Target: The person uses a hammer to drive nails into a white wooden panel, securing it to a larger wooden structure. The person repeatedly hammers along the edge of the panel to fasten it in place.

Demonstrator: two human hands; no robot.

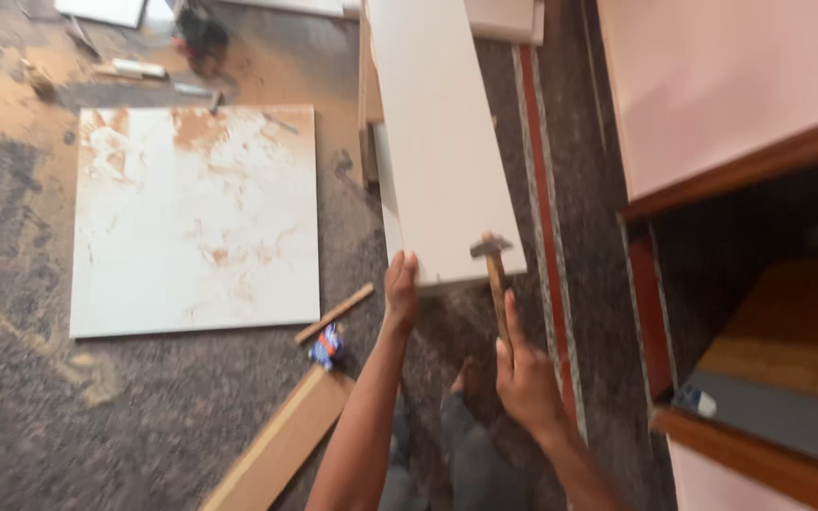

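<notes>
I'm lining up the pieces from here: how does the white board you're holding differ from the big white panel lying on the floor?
The white board is long and narrow; the floor panel is wide and nearly square. The board's near end is held up by the left hand, with the hammer in the right hand at its edge, while the panel lies flat, untouched. The board looks clean; the panel is smeared with brownish dust. Both are white, flat sheets.

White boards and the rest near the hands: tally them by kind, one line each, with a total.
White boards: 2, the long board gripped at its near end by the left hand, and the stained square panel flat on the floor.
Hammers: 1, the hammer in the right hand.
Bare wood strips: 2, the thin stick and the wide plank.
Total: 5
</notes>
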